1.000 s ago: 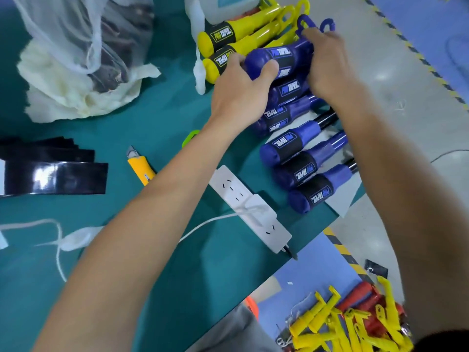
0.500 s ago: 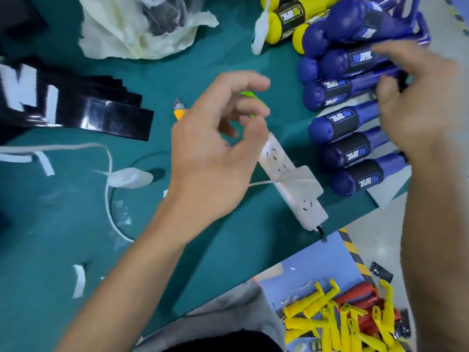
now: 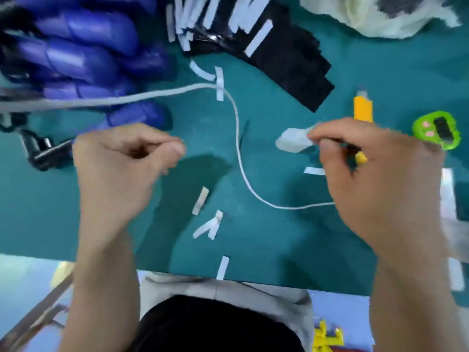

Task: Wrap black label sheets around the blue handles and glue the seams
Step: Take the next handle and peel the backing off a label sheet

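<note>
Beyond knuckles of left hand [image 3: 121,168], head view: blue handles [image 3: 83,54] piled, blurred. Left fingers curled tight, thumb against index, nothing seen inside. Beyond gap between hands: black label sheets [image 3: 286,59] stacked, white strips on top. Right hand [image 3: 375,179] fingers curled, tips at white wad [image 3: 291,143]; whether gripping it or yellow knife [image 3: 363,110] beneath, cannot tell. Judgement: sheets thin, glossy, floppy, so lift by corner; handles rigid, smooth, likely to roll, so hold near end. No writing legible.

Blue handles [image 3: 83,59]: I see a blurred pile, upper left.
Black label sheets [image 3: 291,64]: glossy fanned stack, lying flat, top centre, right of handles.
</note>
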Demonstrator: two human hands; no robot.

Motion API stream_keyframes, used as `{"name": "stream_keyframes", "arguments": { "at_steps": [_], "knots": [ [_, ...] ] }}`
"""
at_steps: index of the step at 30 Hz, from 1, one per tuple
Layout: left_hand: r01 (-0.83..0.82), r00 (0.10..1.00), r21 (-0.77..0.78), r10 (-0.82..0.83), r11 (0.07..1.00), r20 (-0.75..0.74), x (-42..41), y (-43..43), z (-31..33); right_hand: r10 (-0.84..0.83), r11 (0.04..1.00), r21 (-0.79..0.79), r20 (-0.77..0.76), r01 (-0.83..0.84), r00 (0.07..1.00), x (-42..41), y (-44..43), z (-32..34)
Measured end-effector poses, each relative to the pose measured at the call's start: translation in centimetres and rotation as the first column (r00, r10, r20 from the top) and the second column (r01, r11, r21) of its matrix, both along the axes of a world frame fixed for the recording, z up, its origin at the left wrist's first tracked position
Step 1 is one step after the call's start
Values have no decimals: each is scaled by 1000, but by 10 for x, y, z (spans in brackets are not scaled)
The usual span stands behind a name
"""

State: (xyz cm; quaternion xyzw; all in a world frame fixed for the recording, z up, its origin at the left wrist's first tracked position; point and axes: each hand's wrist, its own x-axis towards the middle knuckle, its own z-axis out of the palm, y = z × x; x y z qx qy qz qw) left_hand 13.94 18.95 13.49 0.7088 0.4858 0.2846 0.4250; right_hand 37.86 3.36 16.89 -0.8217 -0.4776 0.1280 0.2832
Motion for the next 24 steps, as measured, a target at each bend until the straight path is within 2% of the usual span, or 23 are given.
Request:
{"name": "stream_keyframes", "arguments": {
  "at_steps": [2,4,6,7,9,10,12,14,16,18,19,21,22,24],
  "knots": [
    [-240,960,145,257,960,-108,-29,15,-5,41,999,33,-66,-39,997,-21,27,-2],
    [-307,917,246,355,919,-182,-57,33,-7,91,991,103,-63,-84,994,-44,53,-5],
    [-218,864,294,324,931,-385,-78,48,-8,139,976,172,-27,-132,990,-68,77,-12],
    [-143,810,281,275,949,-518,-89,52,-10,171,968,193,-27,-163,985,-77,88,-16],
    [-14,680,212,165,977,-714,-103,47,-9,260,959,142,-81,-247,962,-91,110,-29],
    [34,663,177,111,984,-740,-105,42,-6,301,953,62,-125,-296,945,-97,123,-37],
    [54,756,126,42,991,-654,-100,35,-4,380,911,-106,-157,-398,912,-112,149,-54],
    [33,844,130,42,991,-535,-88,41,-6,493,845,-175,-115,-506,863,-128,172,-72],
    [28,843,125,44,992,-536,-79,53,-12,563,796,-224,-68,-562,824,-142,189,-85],
    [59,790,14,-38,998,-613,-83,60,-19,581,786,-275,20,-554,814,-151,196,-93],
    [101,710,-90,-135,991,-691,-91,60,-22,587,784,-292,67,-547,806,-154,195,-94],
    [242,457,-292,-374,925,-807,-109,51,-16,591,782,-296,71,-549,803,-151,187,-93],
    [325,396,-377,-486,868,-779,-120,45,-10,577,789,-289,43,-543,816,-146,181,-92],
    [521,449,-502,-722,690,-526,-135,34,9,511,826,-277,-1,-491,859,-130,162,-89]
  ]
}}
